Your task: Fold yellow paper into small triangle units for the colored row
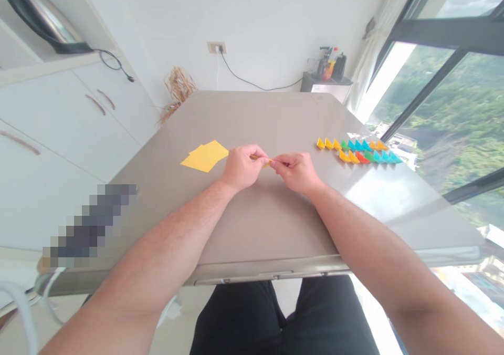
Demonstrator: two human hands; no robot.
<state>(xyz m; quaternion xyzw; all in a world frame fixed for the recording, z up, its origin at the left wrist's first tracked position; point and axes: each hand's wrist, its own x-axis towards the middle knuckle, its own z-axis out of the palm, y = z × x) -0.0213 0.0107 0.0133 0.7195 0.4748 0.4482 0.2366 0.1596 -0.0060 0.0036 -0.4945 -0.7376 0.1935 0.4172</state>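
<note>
Between my two hands is a small folded piece of yellow-orange paper (266,163), mostly hidden by my fingers. My left hand (244,167) pinches its left end, and the fingertips of my right hand (296,170) pinch its right end. The hands nearly touch, just above the middle of the table. Left of my left hand lie several flat yellow paper sheets (205,156), overlapping. To the right of my right hand stand two rows of small folded paper boats (354,157) in yellow, orange, green, blue and red.
The grey-brown table (260,223) spans the view. A blurred-out dark object (92,223) lies at its left edge. Beyond the far edge are dried leaves (179,90), a wall socket (217,47) with a cord, and a small cabinet (326,85) with bottles. Windows line the right.
</note>
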